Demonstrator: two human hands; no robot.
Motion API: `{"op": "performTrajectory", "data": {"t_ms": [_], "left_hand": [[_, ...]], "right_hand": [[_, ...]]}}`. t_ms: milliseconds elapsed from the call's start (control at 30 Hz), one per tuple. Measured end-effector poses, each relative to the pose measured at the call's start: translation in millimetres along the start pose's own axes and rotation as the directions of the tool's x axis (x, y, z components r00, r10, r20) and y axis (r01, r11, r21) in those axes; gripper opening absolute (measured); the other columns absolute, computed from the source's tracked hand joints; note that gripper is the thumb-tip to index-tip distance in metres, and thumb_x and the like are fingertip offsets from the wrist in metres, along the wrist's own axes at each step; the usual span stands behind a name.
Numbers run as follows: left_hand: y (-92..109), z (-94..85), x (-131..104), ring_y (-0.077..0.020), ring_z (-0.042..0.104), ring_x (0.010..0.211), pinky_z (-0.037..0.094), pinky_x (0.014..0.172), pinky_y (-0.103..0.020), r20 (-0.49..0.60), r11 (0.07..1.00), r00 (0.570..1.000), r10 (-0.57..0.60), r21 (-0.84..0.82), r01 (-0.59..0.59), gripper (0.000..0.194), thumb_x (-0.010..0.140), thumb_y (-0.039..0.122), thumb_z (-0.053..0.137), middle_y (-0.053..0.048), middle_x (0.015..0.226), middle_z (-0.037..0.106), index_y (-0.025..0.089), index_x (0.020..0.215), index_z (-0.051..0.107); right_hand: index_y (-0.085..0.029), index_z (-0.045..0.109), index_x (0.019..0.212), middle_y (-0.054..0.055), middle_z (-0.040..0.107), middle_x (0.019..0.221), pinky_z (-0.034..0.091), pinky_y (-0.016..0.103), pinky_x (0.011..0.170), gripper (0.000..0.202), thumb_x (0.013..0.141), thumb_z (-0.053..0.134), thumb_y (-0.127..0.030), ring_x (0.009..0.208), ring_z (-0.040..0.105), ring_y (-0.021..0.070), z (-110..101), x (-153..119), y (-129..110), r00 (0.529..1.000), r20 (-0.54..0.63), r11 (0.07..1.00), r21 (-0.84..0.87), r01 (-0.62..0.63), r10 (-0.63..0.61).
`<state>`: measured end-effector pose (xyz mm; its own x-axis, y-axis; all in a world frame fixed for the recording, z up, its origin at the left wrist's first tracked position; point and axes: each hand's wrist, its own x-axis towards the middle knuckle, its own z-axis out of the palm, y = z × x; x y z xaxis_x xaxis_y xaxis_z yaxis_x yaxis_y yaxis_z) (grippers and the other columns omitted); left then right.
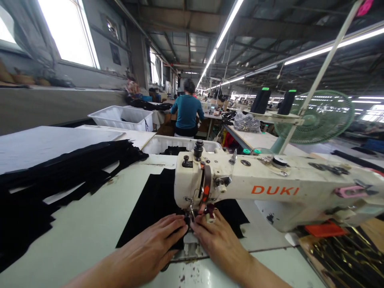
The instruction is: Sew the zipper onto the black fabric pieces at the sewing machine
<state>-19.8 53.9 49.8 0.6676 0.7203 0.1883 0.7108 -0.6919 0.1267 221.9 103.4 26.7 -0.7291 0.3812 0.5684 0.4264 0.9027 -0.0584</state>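
I press my left hand (pixel 156 246) and right hand (pixel 217 240) flat, fingers released, on black cloth (pixel 150 204) whose length runs away under the sewing machine (pixel 270 192).

this is a garment factory floor, a long sewing hall. a white industrial sewing machine (pixel 270 190) marked duki sits on a worn table (pixel 84 228), with stacks of cut black fabric (pixel 60 172) beside it. more sewing tables run back in rows under strip lights (pixel 222 34) and a bare steel roof. thread cones (pixel 260 101) stand on a rack, white bins (pixel 123 117) hold pieces, a green fan (pixel 318 117) stands close by, and another worker (pixel 186 114) sits further down.
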Motion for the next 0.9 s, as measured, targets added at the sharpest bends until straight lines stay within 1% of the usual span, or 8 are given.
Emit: {"op": "performTrajectory", "data": {"t_ms": [133,233,300,367,500,667,800,900], "left_hand": [[0.7,-3.6,0.2,-0.0275,0.055,0.130,0.043,0.112,-0.041,-0.067,0.998,0.996,0.062,0.006,-0.062,0.058,0.084,0.007,0.061,-0.011,0.141,0.059,0.017,0.141,0.054],[-1.8,-3.3,0.4,-0.0262,0.057,0.129,0.042,0.113,-0.039,-0.125,0.996,0.989,0.084,0.013,-0.083,0.059,0.085,0.007,0.060,-0.009,0.141,0.060,0.018,0.142,0.053],[-4.8,-0.8,0.8,-0.0270,0.057,0.129,0.044,0.111,-0.040,-0.128,0.996,0.988,0.082,0.040,-0.078,0.059,0.085,0.007,0.058,-0.009,0.142,0.059,0.017,0.143,0.052],[-7.7,2.6,0.9,-0.0278,0.057,0.128,0.046,0.109,-0.040,-0.114,0.995,0.991,0.074,0.069,-0.067,0.058,0.086,0.009,0.058,-0.009,0.142,0.058,0.017,0.143,0.052],[-9.2,4.2,1.5,-0.0287,0.058,0.127,0.047,0.107,-0.041,-0.112,0.996,0.992,0.050,0.080,-0.041,0.060,0.082,0.007,0.059,-0.009,0.143,0.058,0.017,0.141,0.054],[-5.4,-4.5,5.3,-0.0262,0.057,0.129,0.042,0.111,-0.039,-0.103,0.997,0.993,0.060,0.053,-0.055,0.067,0.072,0.001,0.055,-0.010,0.141,0.059,0.016,0.137,0.057],[-6.1,-4.9,7.3,-0.0276,0.054,0.132,0.038,0.114,-0.041,-0.063,1.000,0.998,0.028,-0.003,-0.028,0.065,0.075,0.002,0.056,-0.010,0.143,0.058,0.017,0.138,0.057],[-8.7,-2.3,8.0,-0.0289,0.052,0.133,0.038,0.114,-0.041,-0.035,0.999,0.998,0.046,-0.001,-0.046,0.064,0.077,0.001,0.057,-0.012,0.145,0.055,0.015,0.139,0.056]], "right_hand": [[-0.017,0.063,0.113,0.005,0.071,0.104,0.049,0.037,0.095,0.018,0.099,0.052,-0.011,0.095,0.064,0.0222,16.0,1.5,-0.4,0.999,-0.038,0.998,0.051,-0.037,0.039],[-0.015,0.061,0.117,0.006,0.070,0.106,0.050,0.038,0.096,0.022,0.097,0.053,-0.009,0.100,0.063,0.0242,16.6,2.1,4.2,0.999,0.045,1.000,0.026,-0.009,0.008],[-0.014,0.059,0.122,0.006,0.068,0.110,0.049,0.039,0.099,0.028,0.096,0.054,-0.007,0.103,0.061,0.0247,14.7,2.2,8.0,0.992,0.129,1.000,0.002,0.017,-0.017],[-0.013,0.057,0.126,0.008,0.067,0.114,0.049,0.040,0.101,0.032,0.095,0.055,-0.006,0.105,0.061,0.0250,13.4,2.3,10.9,0.986,0.163,0.999,-0.019,0.027,-0.023],[-0.013,0.055,0.129,0.008,0.067,0.119,0.048,0.041,0.104,0.037,0.093,0.058,-0.004,0.110,0.060,0.0252,14.2,2.4,12.7,0.992,0.128,1.000,-0.023,0.017,-0.013],[-0.014,0.056,0.130,0.007,0.067,0.123,0.047,0.043,0.108,0.037,0.094,0.057,-0.004,0.117,0.059,0.0239,14.7,0.7,12.6,0.996,0.068,0.999,-0.018,0.051,-0.050],[-0.016,0.057,0.129,0.006,0.067,0.124,0.048,0.043,0.107,0.035,0.095,0.057,-0.006,0.116,0.061,0.0232,15.1,1.3,12.9,0.998,0.054,1.000,-0.008,0.015,-0.014],[-0.019,0.058,0.129,0.004,0.069,0.120,0.048,0.044,0.107,0.035,0.096,0.056,-0.007,0.114,0.062,0.0228,15.4,3.5,13.2,0.998,0.057,1.000,-0.007,-0.019,0.020]]}}
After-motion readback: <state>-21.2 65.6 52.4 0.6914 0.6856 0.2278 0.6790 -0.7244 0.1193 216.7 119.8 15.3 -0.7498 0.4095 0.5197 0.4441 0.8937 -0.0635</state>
